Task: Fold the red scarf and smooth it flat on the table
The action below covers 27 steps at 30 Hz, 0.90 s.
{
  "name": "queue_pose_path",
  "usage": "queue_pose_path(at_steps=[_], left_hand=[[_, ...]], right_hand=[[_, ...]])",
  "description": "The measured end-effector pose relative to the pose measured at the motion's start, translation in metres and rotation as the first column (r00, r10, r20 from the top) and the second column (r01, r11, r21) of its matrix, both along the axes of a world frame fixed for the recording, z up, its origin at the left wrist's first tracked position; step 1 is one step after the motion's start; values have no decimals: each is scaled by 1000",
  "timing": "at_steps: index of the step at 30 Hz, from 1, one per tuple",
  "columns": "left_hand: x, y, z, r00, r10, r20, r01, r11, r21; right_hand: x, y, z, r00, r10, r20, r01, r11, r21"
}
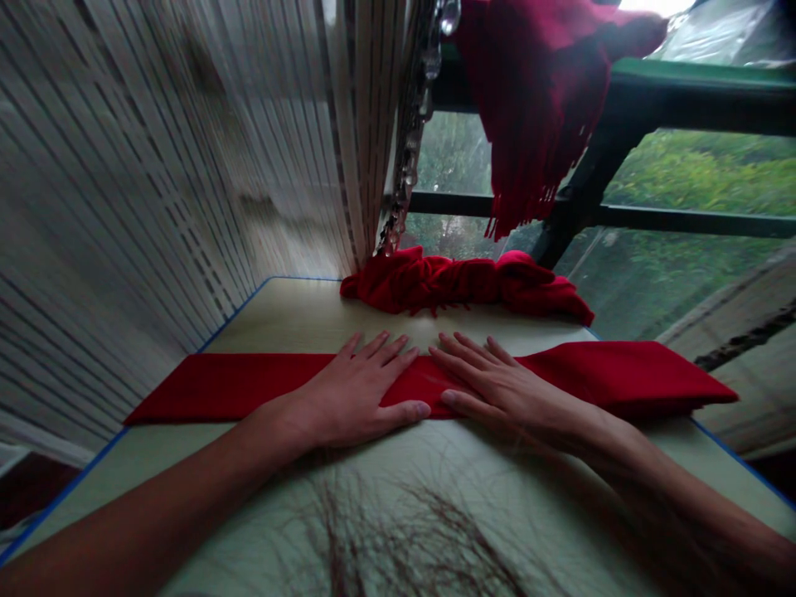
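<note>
A long red scarf [249, 386], folded into a narrow flat strip, lies crosswise over the pale table and reaches both side edges. My left hand [354, 390] rests flat on its middle, fingers spread and pointing away from me. Beside it, my right hand [491, 381] lies on the same strip with its fingers stretched out. The two thumbs are close together but apart. Toward its right end the cloth is thicker and slightly raised off the table. Neither hand grips anything.
Behind the strip a crumpled red cloth with fringe [453, 282] lies at the table's far edge. Another fringed red scarf [541, 108] hangs before the window. A string curtain [186, 149] runs along the left. The table [286, 315] has blue edging. Hair strands cross the foreground.
</note>
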State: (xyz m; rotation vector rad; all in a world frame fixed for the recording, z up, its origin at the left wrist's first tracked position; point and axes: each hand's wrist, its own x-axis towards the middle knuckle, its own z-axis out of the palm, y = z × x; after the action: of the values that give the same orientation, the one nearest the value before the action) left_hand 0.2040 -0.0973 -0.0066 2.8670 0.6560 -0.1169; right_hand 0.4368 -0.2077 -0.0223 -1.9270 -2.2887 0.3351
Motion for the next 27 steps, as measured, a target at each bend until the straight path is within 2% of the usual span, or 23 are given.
queue_pose_path(at_steps=[4, 10, 14, 17, 23, 27], left_hand=[[1, 0, 0, 1000, 9, -2, -9, 1000, 11], [2, 1, 0, 1000, 5, -16, -4, 1000, 20], [2, 0, 2, 999, 16, -44, -15, 1000, 21], [1, 0, 1, 999, 18, -39, -17, 1000, 19], [-1, 9, -7, 1000, 15, 2, -16, 1000, 26], [0, 12, -10, 1000, 13, -7, -13, 999, 33]], right_hand=[[6, -2, -2, 998, -70, 7, 70, 998, -5], [10, -1, -8, 1000, 17, 0, -17, 997, 77], [13, -2, -8, 1000, 12, 1, -12, 998, 55], [18, -3, -4, 999, -16, -43, 19, 997, 78], [21, -5, 14, 988, -31, -154, 69, 966, 250], [15, -8, 21, 985, -59, -164, 103, 956, 274]])
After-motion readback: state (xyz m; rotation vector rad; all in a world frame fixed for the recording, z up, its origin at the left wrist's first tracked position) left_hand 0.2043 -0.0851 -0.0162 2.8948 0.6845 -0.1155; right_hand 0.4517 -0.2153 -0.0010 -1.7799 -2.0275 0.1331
